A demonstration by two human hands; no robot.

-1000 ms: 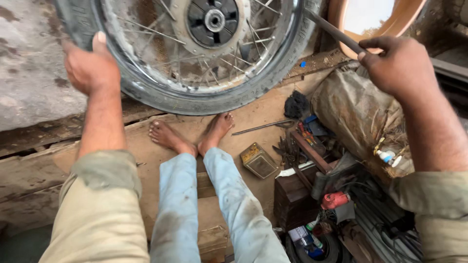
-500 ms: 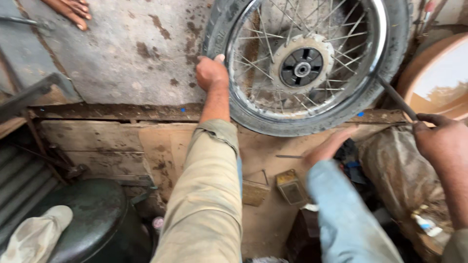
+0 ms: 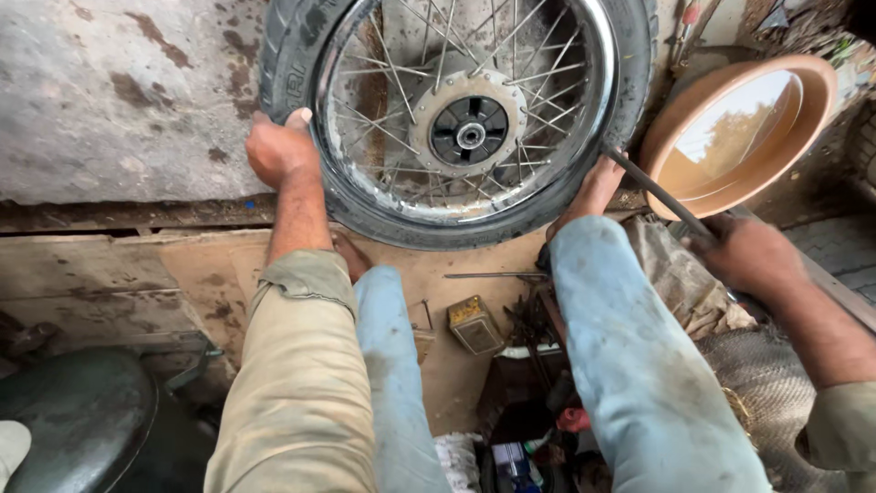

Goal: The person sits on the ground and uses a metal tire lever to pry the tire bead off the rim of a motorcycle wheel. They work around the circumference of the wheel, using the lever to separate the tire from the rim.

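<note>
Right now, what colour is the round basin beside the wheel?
Terracotta orange-brown; the basin shows best in the head view.

Black tyre point(image 3: 301, 55), silvery spoked rim point(image 3: 598, 82), terracotta-brown basin point(image 3: 812, 119), pale blue trousers point(image 3: 639, 365)

Worn wooden boards point(image 3: 182, 274) and a stained concrete floor point(image 3: 119, 100) carry everything.
A spoked motorcycle wheel point(image 3: 456, 119) stands on the boards between the left hand point(image 3: 278, 151) and right hand point(image 3: 748, 256). Below the hands, nearer the person, lie a thin metal rod point(image 3: 493, 275) and a small yellowish tin point(image 3: 474, 324). A round tan basin point(image 3: 739, 132) rests above the right hand.
</note>
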